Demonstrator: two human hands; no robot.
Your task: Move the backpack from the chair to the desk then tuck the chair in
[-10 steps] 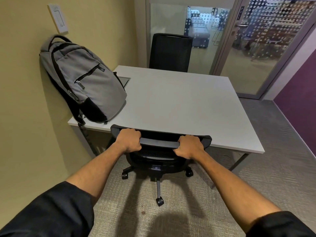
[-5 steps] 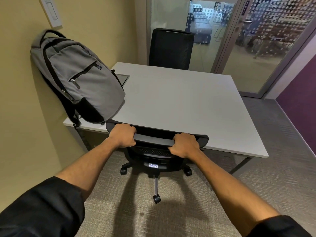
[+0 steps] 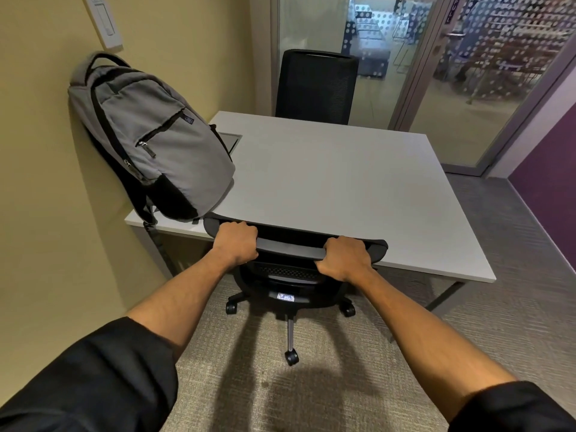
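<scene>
A grey backpack [image 3: 156,141] with black trim stands on the left end of the white desk [image 3: 336,188] and leans against the yellow wall. A black wheeled office chair [image 3: 290,247] sits at the desk's near edge, its backrest top touching the edge and its seat hidden under the desk. My left hand [image 3: 235,243] grips the left part of the backrest top. My right hand [image 3: 343,258] grips the right part.
A second black chair [image 3: 316,85] stands at the desk's far side. Behind it are a glass wall and a glass door [image 3: 486,73]. A purple wall [image 3: 551,169] is on the right. A white switch plate [image 3: 104,21] hangs above the backpack. Grey carpet covers the floor.
The chair has rolled forward under the desk with both hands on its backrest, and its backrest top now meets the desk edge. The backpack has not moved.
</scene>
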